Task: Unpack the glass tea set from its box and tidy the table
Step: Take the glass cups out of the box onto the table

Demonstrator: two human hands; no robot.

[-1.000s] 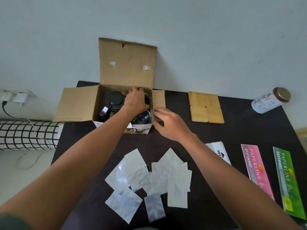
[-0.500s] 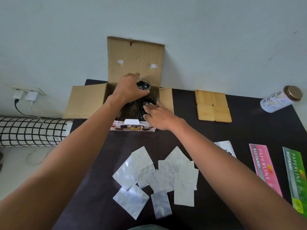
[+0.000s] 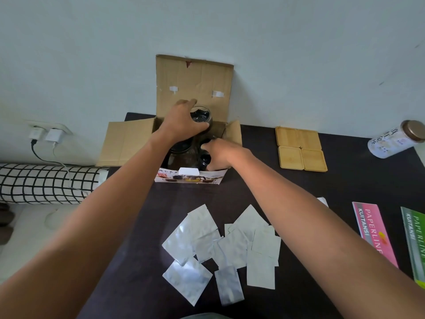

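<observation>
An open cardboard box (image 3: 128,143) stands at the table's far edge, its lid flap upright against the wall. My left hand (image 3: 181,125) grips a small glass cup (image 3: 201,116) and holds it just above the box's back part. My right hand (image 3: 220,153) reaches into the box's right side and closes around another dark glass cup (image 3: 204,158). A glass teapot (image 3: 181,155) sits inside the box, partly hidden under my left wrist.
Several silver foil pouches (image 3: 220,247) lie scattered on the dark table (image 3: 345,187) near me. Bamboo coasters (image 3: 301,148) sit right of the box, a lidded jar (image 3: 395,139) lies far right, two receipt books (image 3: 374,231) at the right edge. A checked bolster (image 3: 46,183) lies off the table's left.
My left hand has lifted a glass cup up out of the box. My right hand moved from the box's outer right flap into the box onto another cup.
</observation>
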